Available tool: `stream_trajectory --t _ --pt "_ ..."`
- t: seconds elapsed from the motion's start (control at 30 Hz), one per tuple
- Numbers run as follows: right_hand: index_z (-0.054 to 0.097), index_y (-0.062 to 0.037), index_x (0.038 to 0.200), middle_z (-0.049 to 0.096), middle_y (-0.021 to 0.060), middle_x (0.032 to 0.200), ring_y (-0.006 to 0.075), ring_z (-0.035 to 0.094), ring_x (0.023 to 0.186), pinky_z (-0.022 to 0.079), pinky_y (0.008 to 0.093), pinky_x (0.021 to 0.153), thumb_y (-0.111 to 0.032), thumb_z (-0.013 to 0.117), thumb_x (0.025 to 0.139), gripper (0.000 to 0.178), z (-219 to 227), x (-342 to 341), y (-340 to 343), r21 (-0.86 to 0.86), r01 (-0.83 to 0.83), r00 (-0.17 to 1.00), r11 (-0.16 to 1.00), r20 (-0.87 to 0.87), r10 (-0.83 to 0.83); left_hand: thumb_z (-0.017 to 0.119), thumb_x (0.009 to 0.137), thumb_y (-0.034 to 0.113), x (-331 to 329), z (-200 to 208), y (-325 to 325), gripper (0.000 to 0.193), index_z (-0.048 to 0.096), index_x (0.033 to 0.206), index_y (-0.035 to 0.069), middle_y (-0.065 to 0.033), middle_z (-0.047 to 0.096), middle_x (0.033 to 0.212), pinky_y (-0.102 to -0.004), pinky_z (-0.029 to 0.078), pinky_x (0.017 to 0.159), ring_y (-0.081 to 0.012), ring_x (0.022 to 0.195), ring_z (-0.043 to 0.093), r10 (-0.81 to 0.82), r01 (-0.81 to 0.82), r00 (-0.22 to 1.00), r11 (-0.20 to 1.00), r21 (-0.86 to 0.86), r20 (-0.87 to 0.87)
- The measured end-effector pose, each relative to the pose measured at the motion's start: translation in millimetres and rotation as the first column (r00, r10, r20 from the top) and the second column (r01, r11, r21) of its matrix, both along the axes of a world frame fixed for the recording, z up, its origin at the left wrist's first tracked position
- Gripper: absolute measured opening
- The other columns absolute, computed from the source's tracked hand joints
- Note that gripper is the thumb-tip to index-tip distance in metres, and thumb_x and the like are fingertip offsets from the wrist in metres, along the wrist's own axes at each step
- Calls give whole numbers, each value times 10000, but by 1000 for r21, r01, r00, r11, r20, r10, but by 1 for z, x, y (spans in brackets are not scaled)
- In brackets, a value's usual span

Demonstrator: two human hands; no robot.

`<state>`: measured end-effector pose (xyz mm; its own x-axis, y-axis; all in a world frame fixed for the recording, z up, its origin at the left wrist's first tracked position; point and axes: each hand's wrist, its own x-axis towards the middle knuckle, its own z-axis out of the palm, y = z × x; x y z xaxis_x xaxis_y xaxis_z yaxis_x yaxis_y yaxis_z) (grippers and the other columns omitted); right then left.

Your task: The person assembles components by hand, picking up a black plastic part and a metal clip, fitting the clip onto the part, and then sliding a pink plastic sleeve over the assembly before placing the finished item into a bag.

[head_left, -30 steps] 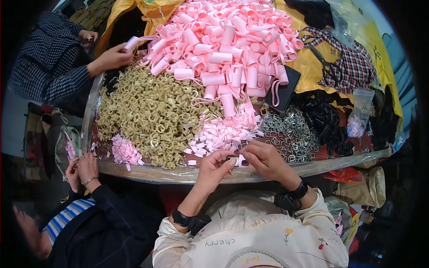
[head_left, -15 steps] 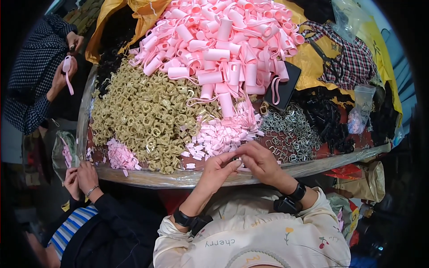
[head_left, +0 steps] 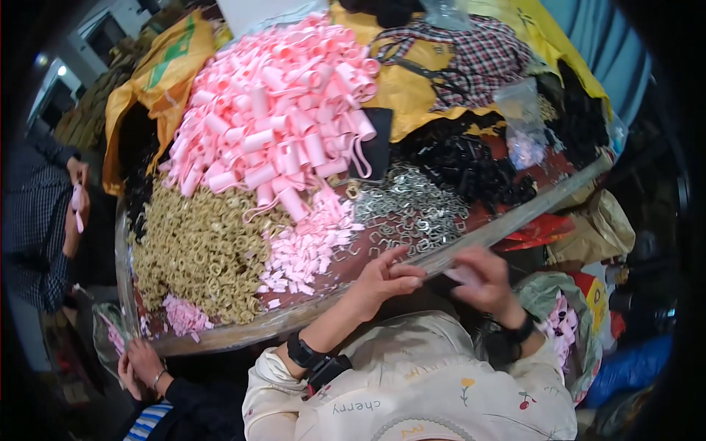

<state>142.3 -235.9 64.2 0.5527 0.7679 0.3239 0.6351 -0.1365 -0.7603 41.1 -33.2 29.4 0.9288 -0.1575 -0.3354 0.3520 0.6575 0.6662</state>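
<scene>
My left hand (head_left: 384, 281) is over the table's near edge, fingers apart and nothing visible in them. Just beyond it lies a pile of silver metal rings (head_left: 412, 209). My right hand (head_left: 485, 285), smeared by motion, is just off the edge to the right, its fingers closed round a blurred pale pink piece (head_left: 463, 276). Left of the metal rings are small pink tabs (head_left: 305, 246) and a large heap of tan plastic buckles (head_left: 202, 253). Behind them rises a big heap of pink tubular holders with straps (head_left: 283, 121).
A wrapped wooden rim (head_left: 515, 217) borders the table. Black parts (head_left: 460, 165), a dark flat phone-like slab (head_left: 379, 140) and a checked cloth (head_left: 489, 59) lie farther back. An open bag with pink pieces (head_left: 562, 331) stands at right. Co-workers' hands (head_left: 143, 367) are at left.
The view has turned rightward, so the table appears shifted left. My hands, together before, have parted; the right one has moved right, off the table edge.
</scene>
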Motion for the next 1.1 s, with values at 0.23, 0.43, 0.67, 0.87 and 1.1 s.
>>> stream_trajectory --t 0.23,0.43,0.67,0.87,1.1 --pt "516 -22 934 510 133 932 293 490 859 378 342 765 -189 604 645 345 -5 -47 -211 -393 821 568 414 483 -667 602 720 73 91 -23 -9 483 414 1165 62 -89 559 952 -261 445 700 -176 839 561 -159 -141 963 393 909 218" --pt "491 -36 981 466 143 1046 332 429 967 317 363 846 -159 613 652 372 -16 -37 -197 -381 861 504 336 557 -660 610 624 93 194 -48 -24 284 513 888 53 -123 516 859 -381 460 589 -281 703 548 -332 -505 856 -383 773 395" --pt "515 -19 939 499 139 996 303 455 940 332 357 824 -119 610 653 317 1 23 -84 -302 620 781 724 329 -531 618 618 157 210 -48 -31 215 509 777 62 -122 479 852 -378 461 554 -277 682 556 -353 -379 906 -433 818 233" --pt "527 -22 893 523 110 918 281 472 889 337 334 760 -114 628 646 282 1 38 -4 -195 327 912 925 320 -256 638 621 172 186 -37 -8 195 562 756 54 -114 471 847 -350 466 580 -266 691 552 -354 -531 819 -166 831 452" --pt "550 -21 861 542 123 871 281 507 835 380 335 731 -73 615 657 220 -11 36 42 -186 201 948 962 285 -143 642 640 150 147 -23 21 228 576 834 49 -129 475 908 -338 461 609 -275 705 545 -65 -731 668 128 670 742"
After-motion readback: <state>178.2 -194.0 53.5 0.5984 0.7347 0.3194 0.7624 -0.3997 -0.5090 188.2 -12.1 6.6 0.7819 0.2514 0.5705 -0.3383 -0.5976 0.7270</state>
